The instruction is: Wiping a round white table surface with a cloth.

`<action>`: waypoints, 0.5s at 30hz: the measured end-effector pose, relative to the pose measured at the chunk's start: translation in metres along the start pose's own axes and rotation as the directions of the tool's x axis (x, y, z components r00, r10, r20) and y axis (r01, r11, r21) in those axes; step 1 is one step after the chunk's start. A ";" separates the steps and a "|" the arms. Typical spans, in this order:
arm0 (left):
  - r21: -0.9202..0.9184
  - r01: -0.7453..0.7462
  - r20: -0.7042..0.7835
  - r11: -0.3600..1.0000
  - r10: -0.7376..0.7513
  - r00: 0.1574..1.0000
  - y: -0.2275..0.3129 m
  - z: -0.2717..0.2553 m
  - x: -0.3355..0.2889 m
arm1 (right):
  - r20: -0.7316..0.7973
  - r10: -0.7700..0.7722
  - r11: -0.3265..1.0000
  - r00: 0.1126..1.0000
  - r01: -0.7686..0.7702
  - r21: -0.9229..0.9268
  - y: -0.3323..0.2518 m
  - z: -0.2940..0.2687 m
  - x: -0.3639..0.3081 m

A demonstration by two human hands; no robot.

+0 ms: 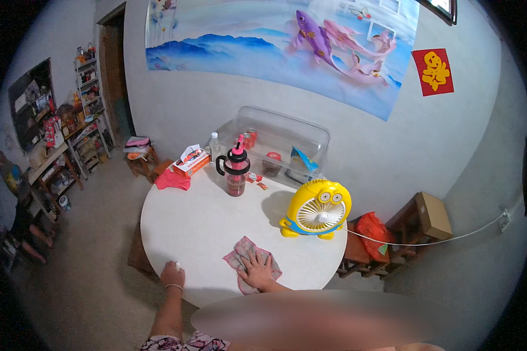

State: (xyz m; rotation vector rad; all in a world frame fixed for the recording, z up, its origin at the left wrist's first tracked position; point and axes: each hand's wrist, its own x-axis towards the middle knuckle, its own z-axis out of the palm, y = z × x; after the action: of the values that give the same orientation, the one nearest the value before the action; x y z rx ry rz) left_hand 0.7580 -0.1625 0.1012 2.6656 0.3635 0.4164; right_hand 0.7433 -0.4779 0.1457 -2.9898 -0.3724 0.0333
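Note:
On the white round table (pixel 199 245), my right hand (pixel 256 270) lies flat on a grey cloth with a pink edge (pixel 240 250), fingers spread over it. The cloth is spread out and a little creased. My left hand (pixel 173 274) rests at the table's near left edge with its fingers curled in; a small white bit shows at it, too small to name. To the right of the cloth stands a yellow cartoon-shaped fan (pixel 322 213) with a white grille. Further back is a tall tumbler (pixel 236 172) with a black handle and pink top.
At the back stand a tissue box (pixel 191 164), a pink cloth item (pixel 173 179), a clear bottle (pixel 215 143) and a transparent cover (pixel 287 131) over jars. The fan's white cable (pixel 416 244) runs right to a wall socket. Stools with a red bag (pixel 372 231) stand right of the table.

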 end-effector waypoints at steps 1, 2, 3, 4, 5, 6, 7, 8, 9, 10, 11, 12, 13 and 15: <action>-0.002 -0.004 0.003 1.000 0.004 1.000 0.003 -0.002 0.001 | -0.002 -0.002 1.000 1.000 0.002 -0.001 -0.004 0.001 0.007; 0.000 -0.016 -0.005 1.000 0.016 1.000 0.007 -0.003 0.002 | -0.003 -0.004 1.000 1.000 0.004 -0.001 -0.008 0.001 0.013; 0.005 -0.023 -0.015 1.000 0.023 1.000 0.005 -0.004 0.002 | -0.004 -0.019 1.000 1.000 0.019 -0.002 -0.013 0.001 0.018; 0.007 -0.023 -0.015 1.000 0.023 1.000 0.005 -0.003 0.001 | -0.003 -0.020 1.000 1.000 0.020 0.000 -0.015 0.001 0.020; -0.014 -0.010 0.016 1.000 0.010 1.000 0.007 -0.001 0.002 | 0.038 -0.056 0.998 0.998 0.056 -0.005 -0.016 0.000 0.020; -0.033 0.004 0.046 0.999 -0.002 0.999 0.008 -0.001 0.001 | 0.078 -0.091 0.996 0.993 0.092 -0.008 -0.017 -0.001 0.019; -0.031 0.003 0.047 1.000 -0.001 0.999 0.007 -0.001 -0.002 | 0.078 -0.091 0.996 0.993 0.091 -0.006 -0.017 -0.001 0.014; -0.021 0.018 0.080 1.000 -0.016 0.997 0.006 0.000 -0.006 | 0.080 -0.123 0.992 0.989 0.125 -0.023 -0.015 0.001 0.009; -0.009 0.030 0.109 1.000 -0.029 0.994 0.006 -0.001 -0.008 | 0.078 -0.156 0.987 0.985 0.159 -0.038 -0.014 0.002 0.003; -0.007 0.028 0.109 1.000 -0.027 0.994 0.006 -0.002 -0.009 | 0.077 -0.155 0.987 0.985 0.158 -0.036 -0.012 0.002 -0.001; -0.006 0.006 0.060 1.000 -0.005 0.998 0.006 -0.002 -0.009 | 0.054 -0.182 0.983 0.982 0.183 -0.020 -0.010 0.003 -0.005; -0.005 -0.017 0.011 1.000 0.017 1.000 0.008 -0.004 -0.009 | 0.031 -0.207 0.978 0.978 0.207 -0.005 -0.009 0.003 -0.010; -0.004 -0.019 0.013 1.000 0.019 1.000 0.009 -0.006 -0.008 | 0.032 -0.205 0.979 0.978 0.205 -0.003 -0.007 0.004 -0.015; 0.000 -0.005 0.021 1.000 0.005 1.000 0.014 -0.010 -0.004 | -0.077 -0.244 0.969 0.967 0.245 0.009 0.000 0.003 -0.027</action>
State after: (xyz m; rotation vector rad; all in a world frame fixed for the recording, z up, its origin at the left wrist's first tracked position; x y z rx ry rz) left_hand 0.7533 -0.1727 0.1146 2.6693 0.3506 0.3895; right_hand 0.7168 -0.4845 0.1425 -2.8929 -0.7240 -0.0985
